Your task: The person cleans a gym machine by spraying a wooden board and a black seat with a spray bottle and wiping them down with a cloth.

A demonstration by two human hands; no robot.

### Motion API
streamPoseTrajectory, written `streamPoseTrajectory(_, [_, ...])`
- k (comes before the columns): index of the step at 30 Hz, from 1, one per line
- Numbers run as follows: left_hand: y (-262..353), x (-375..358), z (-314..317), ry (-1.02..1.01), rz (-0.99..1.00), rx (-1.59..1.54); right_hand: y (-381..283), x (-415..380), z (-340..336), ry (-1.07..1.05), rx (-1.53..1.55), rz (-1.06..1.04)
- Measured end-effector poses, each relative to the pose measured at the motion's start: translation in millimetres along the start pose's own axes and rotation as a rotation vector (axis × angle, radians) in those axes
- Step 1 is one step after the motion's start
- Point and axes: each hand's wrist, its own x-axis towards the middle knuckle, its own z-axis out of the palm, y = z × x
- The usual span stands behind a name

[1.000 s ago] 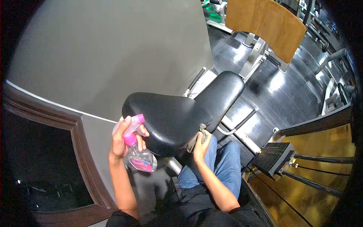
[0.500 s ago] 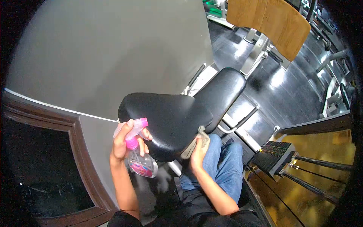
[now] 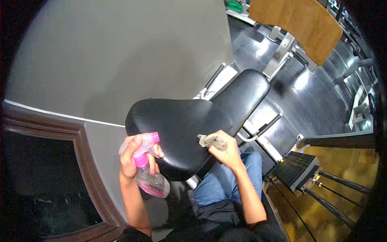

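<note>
A clear spray bottle [image 3: 152, 183] with a pink nozzle is held upright in my left hand [image 3: 131, 158], its fingers around the neck and trigger, beside the left edge of the black padded seat [image 3: 173, 125]. My right hand [image 3: 227, 151] grips a crumpled greyish cloth [image 3: 213, 141] over the right part of the seat. The cloth lies against or just above the padding; the exact contact is hidden. Behind the seat, a longer black pad [image 3: 246, 92] slants up to the right.
A grey wall [image 3: 121, 52] rises at the left, above a brown-framed dark panel [image 3: 78, 141]. Metal handles [image 3: 268, 125] flank the machine. A weight stack [image 3: 294, 169] stands at the right. Farther back is a wooden-backed machine [image 3: 298, 24].
My right hand has moved up from the seat's lower right edge onto its right part, carrying the cloth. My left hand keeps the bottle in nearly the same place.
</note>
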Motion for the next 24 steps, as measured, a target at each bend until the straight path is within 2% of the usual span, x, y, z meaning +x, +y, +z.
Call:
streamPoseTrajectory(2, [0, 0, 1, 0.012, -0.004, -0.015, 19, 13, -8, 0.011, -0.088, -0.019])
streamPoseTrajectory(5, [1, 1, 2, 0.03, -0.014, -0.002, 67, 41, -22, 0.001, -0.234, 0.066])
streamPoseTrajectory(9, [1, 2, 0, 0.021, -0.003, -0.007, 50, 65, -19, -0.123, -0.292, 0.106])
streamPoseTrajectory(12, [5, 2, 6, 0.069, -0.056, -0.002, 13, 67, -2, -0.239, -0.057, -0.067])
streamPoseTrajectory(13, [5, 2, 7, 0.068, -0.052, -0.005, 6, 67, 2, -0.263, -0.078, -0.145])
streamPoseTrajectory(16, [3, 0, 4, 0.055, -0.045, -0.003, 9, 65, -2, -0.266, -0.063, -0.204])
streamPoseTrajectory(18, [2, 1, 2, 0.042, -0.037, 0.003, 25, 65, -8, -0.266, -0.003, -0.127])
streamPoseTrajectory(24, [1, 1, 1, 0.012, -0.025, -0.017, 68, 87, -14, -0.175, -0.231, 0.011])
